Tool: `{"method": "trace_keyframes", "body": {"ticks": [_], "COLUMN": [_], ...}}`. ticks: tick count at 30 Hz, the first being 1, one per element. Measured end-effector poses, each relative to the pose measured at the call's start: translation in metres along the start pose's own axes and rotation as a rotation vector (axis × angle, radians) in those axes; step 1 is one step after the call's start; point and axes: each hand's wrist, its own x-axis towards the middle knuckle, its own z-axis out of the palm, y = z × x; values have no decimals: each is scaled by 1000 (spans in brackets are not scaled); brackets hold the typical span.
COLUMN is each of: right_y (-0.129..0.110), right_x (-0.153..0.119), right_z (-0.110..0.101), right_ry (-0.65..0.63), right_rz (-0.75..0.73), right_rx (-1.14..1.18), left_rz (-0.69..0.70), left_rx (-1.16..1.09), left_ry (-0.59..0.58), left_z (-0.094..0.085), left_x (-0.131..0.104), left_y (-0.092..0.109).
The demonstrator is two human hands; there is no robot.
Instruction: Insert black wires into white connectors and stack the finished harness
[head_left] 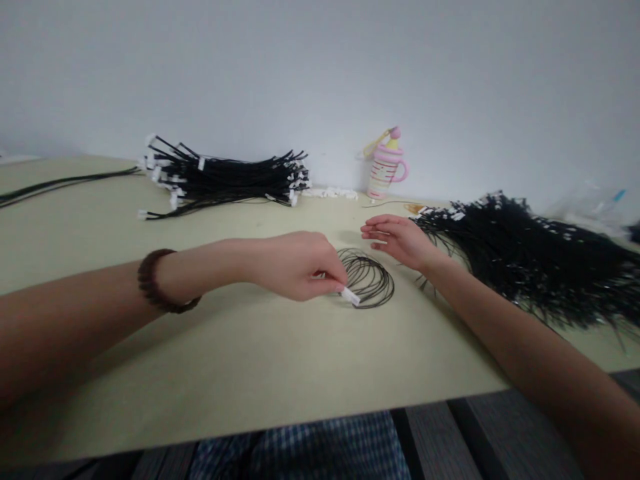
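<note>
My left hand (305,267), with a dark beaded bracelet on its wrist, pinches a small white connector (351,296) between thumb and fingers. Just past the fingertips, a loose coil of thin black wire (377,280) lies on the pale table; the connector is at its near left edge. My right hand (397,240) is beyond the coil and to its right, fingers stretched out and apart, holding nothing. Close to the right hand's wrist is a large pile of black wires (540,260).
A bundle of black cables with white ends (225,179) lies at the back left. Small white pieces (333,193) sit beside a pink and white cup-shaped bottle (385,170) near the wall. Clear plastic (595,207) is at the far right. The table's front edge (300,427) runs below.
</note>
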Motion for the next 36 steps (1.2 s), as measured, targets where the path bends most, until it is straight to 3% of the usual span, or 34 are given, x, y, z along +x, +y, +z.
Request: {"method": "trace_keyframes", "body": {"ticks": [2,4,7,9,11,13,16,19,23,27,30,32,36], "right_y": [-2,-6,-14,-18,-20,-20,-20,-19,-16,-14,-16,-19,-24], "right_x": [-1,-7,-21,-29,-33,-34,-31,-28,-25,-23,-22,-23,-28], "right_z": [6,16,35,45,50,49,41,32,28,28,29,32,45], "right_ry": [125,147,-79,-273,-388,-425,-461,-480,-457,-453,-446,-441,-457], "right_rz": [-136,-235,-337,-401,-430,-429,-417,-361,-383,-462,-439,-394,-355], "right_rx": [-185,-366,-672,-912,-1047,-1089,-1105,-1078,-1093,-1142,-1102,-1063,-1097], "left_rz": [20,-18,-131,-216,-296,-374,-530,-649,-708,-815,-862,-865,-915], "left_rx": [172,245,170,34,-156,-345,-480,-455,-386,-425,-444,-493,-482], "left_ry": [1,20,72,90,72,90,269,393,394,589,767,797,746], "left_z": [7,11,11,8,3,-4,-20,-40,-63,-81,-92,-96,-95], "left_x": [1,2,3,3,1,-1,-7,-21,-49,-82,-108,-123,-146], "left_y": [0,-4,-16,-25,-35,-47,-68,-91,-118,-139,-156,-165,-171]}}
